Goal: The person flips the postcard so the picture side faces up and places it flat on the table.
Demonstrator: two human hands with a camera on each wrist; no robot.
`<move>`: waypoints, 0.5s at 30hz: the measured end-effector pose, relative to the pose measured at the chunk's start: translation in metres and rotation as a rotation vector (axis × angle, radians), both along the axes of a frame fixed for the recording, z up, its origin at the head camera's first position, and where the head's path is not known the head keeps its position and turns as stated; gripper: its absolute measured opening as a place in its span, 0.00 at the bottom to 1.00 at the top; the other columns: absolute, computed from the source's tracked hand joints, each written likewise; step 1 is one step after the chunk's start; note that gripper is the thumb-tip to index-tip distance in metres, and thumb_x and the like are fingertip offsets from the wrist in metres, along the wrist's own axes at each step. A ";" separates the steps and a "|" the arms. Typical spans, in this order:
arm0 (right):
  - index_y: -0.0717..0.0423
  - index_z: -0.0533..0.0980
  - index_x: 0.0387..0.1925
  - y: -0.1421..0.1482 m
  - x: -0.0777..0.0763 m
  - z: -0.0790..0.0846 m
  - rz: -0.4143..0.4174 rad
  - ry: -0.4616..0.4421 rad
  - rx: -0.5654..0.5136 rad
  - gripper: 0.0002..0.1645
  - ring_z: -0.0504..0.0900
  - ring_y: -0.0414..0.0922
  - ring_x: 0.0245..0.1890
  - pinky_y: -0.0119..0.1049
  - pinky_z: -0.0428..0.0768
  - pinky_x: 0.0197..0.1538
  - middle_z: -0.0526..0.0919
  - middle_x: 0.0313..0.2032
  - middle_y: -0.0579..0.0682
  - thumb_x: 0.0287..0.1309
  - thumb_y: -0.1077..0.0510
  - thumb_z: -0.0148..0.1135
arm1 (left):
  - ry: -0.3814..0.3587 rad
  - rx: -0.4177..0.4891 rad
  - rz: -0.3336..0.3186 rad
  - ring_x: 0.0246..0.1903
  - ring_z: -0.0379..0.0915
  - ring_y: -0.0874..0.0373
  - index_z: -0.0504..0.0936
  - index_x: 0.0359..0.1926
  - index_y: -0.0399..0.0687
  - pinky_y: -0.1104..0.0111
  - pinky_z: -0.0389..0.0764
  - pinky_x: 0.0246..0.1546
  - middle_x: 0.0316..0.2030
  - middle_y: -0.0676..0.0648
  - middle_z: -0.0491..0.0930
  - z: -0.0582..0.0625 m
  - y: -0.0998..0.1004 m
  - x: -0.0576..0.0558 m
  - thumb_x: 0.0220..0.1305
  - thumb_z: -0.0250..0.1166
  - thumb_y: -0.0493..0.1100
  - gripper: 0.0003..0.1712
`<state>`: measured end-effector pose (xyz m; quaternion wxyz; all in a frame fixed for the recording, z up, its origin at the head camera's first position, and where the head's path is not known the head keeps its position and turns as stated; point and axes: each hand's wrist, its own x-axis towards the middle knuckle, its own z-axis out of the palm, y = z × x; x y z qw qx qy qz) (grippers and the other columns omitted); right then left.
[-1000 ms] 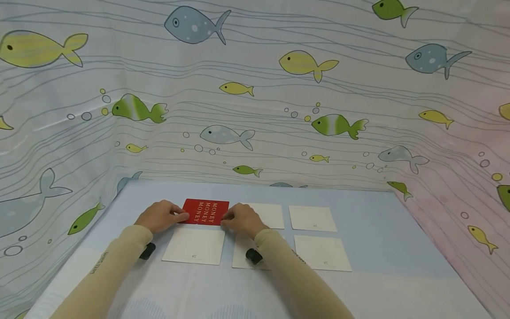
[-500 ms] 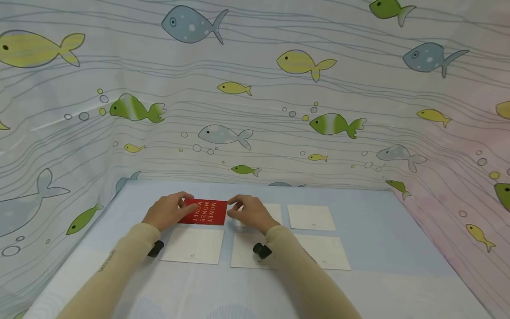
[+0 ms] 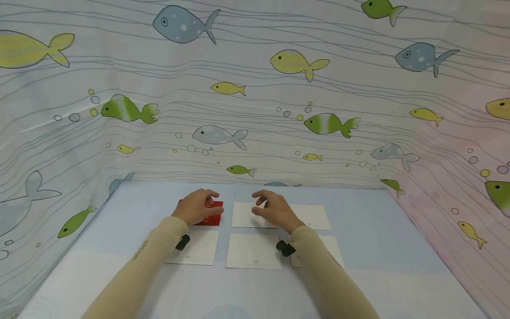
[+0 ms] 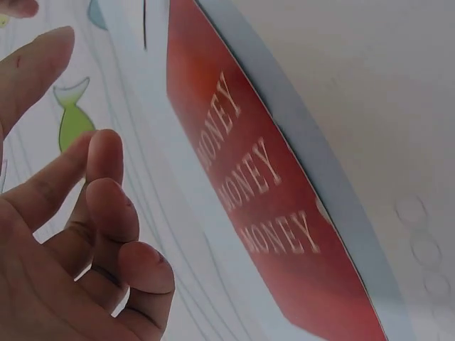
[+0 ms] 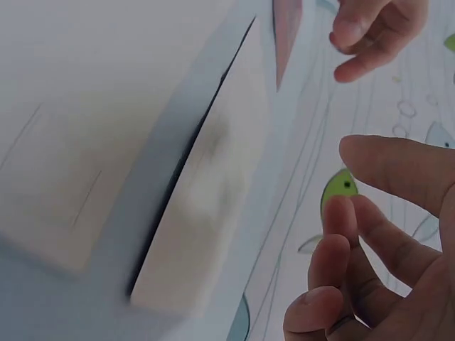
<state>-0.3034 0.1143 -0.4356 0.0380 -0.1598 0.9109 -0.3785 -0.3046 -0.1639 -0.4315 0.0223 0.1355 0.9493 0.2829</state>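
A red card [image 3: 214, 218] printed with MONEY in several rows lies flat at the back left of the table; its print shows best in the left wrist view. My left hand [image 3: 195, 209] hovers over it and hides part of it, fingers loosely bent, nothing held. Above the white card [image 3: 244, 215] at the back middle is my right hand [image 3: 276, 212], its thumb and fingers apart and holding nothing. Both wrist views show the fingertips clear of the cards. The hands face each other across a gap.
More white cards lie in two rows: one at the back right [image 3: 314, 218], and a front row of left [image 3: 204, 250], middle [image 3: 253, 251] and right [image 3: 318, 248] ones. A fish-patterned curtain [image 3: 255, 102] rises behind the pale table [image 3: 370, 230].
Both hands have let go of the red card, risen off it and moved right. The right hand has gone from the card's right edge to above the neighbouring white card.
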 end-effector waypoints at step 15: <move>0.50 0.72 0.68 0.048 -0.004 -0.006 -0.041 -0.069 0.108 0.41 0.71 0.48 0.43 0.44 0.74 0.46 0.77 0.50 0.51 0.53 0.52 0.79 | -0.008 -0.221 -0.093 0.50 0.72 0.47 0.77 0.68 0.49 0.49 0.73 0.55 0.50 0.44 0.79 -0.015 0.045 -0.022 0.52 0.76 0.65 0.46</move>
